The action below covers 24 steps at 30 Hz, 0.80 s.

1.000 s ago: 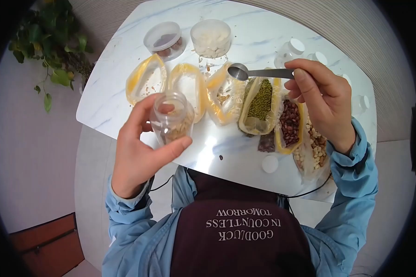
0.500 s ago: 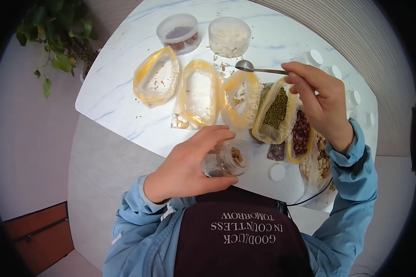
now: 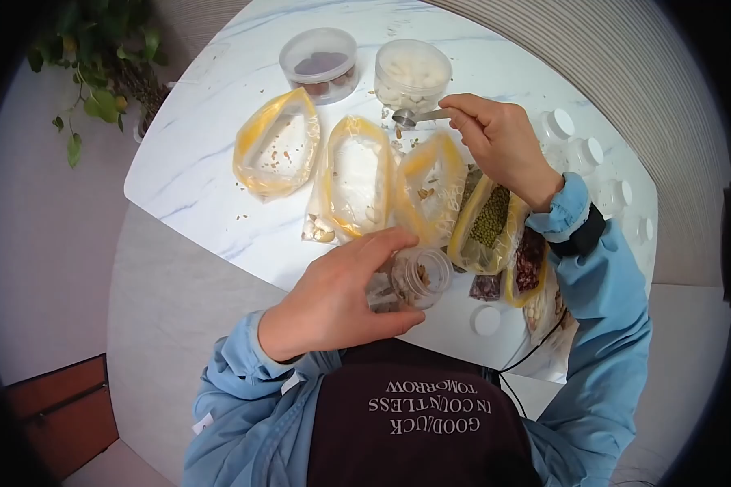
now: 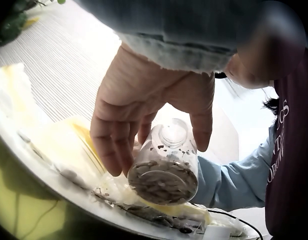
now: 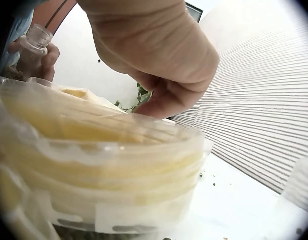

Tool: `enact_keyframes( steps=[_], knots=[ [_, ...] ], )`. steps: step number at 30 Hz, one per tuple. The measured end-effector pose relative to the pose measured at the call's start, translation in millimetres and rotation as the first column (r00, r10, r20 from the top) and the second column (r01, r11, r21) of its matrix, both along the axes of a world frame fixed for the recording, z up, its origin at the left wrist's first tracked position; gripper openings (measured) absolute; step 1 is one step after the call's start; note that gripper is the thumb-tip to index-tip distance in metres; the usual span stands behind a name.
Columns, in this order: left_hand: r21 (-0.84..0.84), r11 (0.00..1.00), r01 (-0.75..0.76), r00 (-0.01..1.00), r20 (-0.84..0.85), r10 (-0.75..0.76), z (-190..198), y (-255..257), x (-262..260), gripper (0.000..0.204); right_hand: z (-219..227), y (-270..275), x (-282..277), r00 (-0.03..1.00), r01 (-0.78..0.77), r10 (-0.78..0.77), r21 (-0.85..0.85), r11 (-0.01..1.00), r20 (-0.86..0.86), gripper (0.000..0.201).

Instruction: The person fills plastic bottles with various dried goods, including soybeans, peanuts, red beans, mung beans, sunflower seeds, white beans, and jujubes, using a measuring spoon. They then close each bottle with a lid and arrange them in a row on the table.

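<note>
A: What does the head view show?

B: Take the clear jar (image 3: 422, 276) as landmark. The left hand (image 3: 337, 292) grasps it, fingers on one side, thumb on the other; it is held at a lean above the near part of the white table (image 3: 207, 162).

A: And the right hand (image 3: 503, 150)?

B: Beyond the jar and to its right, pinching the handle of a metal spoon (image 3: 404, 119). The spoon's bowl is beyond the jar, near a tub of white pieces (image 3: 413, 73). A bag of green beans (image 3: 489, 219) stands to the jar's right, slightly beyond; a white cap (image 3: 486, 321) lies right of it, nearer the person.

A: The left wrist view?

B: Pale flat pieces (image 4: 161, 185) in the jar's wide lower part, the left fingers and thumb spread round its sides.

A: The right wrist view?

B: A yellow-tinted bag (image 5: 104, 165) stands much nearer the camera than the jar. The right fingers bend down beyond its rim; from here I cannot tell what they hold.
</note>
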<state>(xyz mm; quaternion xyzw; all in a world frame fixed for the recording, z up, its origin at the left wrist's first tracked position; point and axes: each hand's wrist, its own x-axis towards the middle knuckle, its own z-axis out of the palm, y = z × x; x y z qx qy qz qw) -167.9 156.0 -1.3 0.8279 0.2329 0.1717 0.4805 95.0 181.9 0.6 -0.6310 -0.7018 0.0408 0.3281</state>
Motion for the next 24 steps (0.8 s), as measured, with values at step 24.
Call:
enact_keyframes(
  steps=[24],
  knots=[
    [-0.048, 0.998, 0.032, 0.999, -0.012, -0.032, -2.5, 9.0, -1.5, 0.075, 16.2, -1.8, 2.2, 0.710, 0.016, -0.398, -0.551, 0.834, -0.581, 0.027]
  ],
)
